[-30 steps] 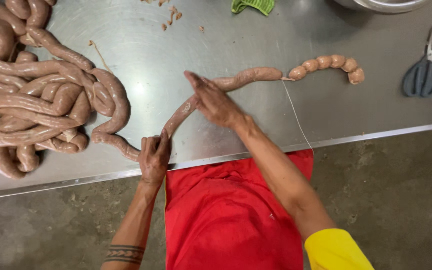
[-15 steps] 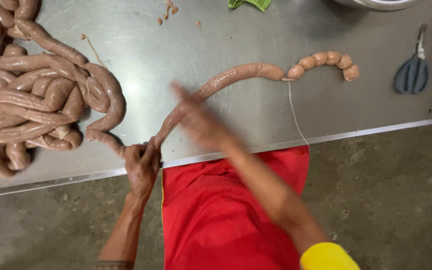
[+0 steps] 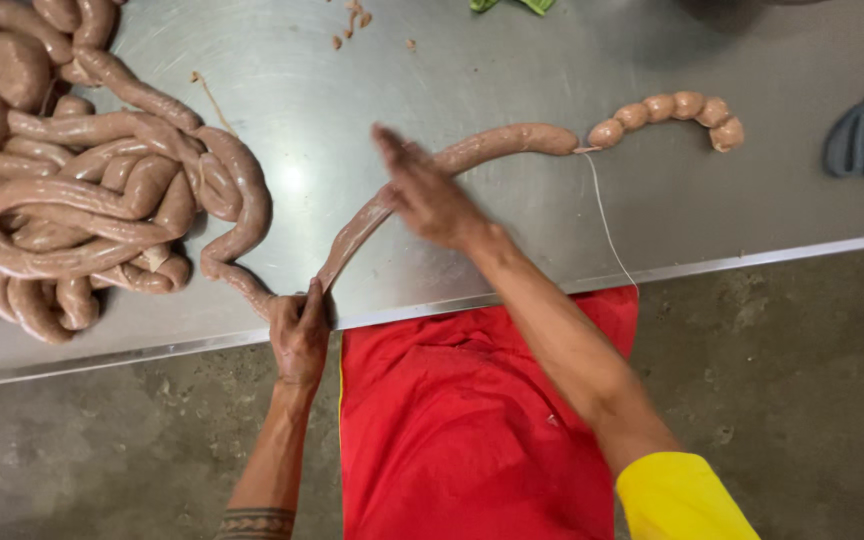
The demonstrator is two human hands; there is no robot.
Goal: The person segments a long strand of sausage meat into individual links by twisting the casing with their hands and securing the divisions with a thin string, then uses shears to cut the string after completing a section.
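A long pinkish sausage rope (image 3: 497,147) runs across the steel table (image 3: 452,70). My left hand (image 3: 298,330) pinches this rope at the table's front edge. My right hand (image 3: 427,192) lies over the rope farther along, fingers stretched and blurred, so its grip is unclear. To the right the rope ends in a short chain of tied links (image 3: 667,115). A thin white string (image 3: 604,220) hangs from the tie point toward the table edge.
A big pile of coiled sausage (image 3: 72,200) fills the table's left side. Grey-handled scissors (image 3: 862,125) lie at the far right. Small scraps (image 3: 352,20) and a green object (image 3: 512,5) sit at the back edge. Below are a red apron (image 3: 472,420) and concrete floor.
My right hand slid down the rope toward me and then back up it. My left hand stayed pinched on the rope at the front edge.
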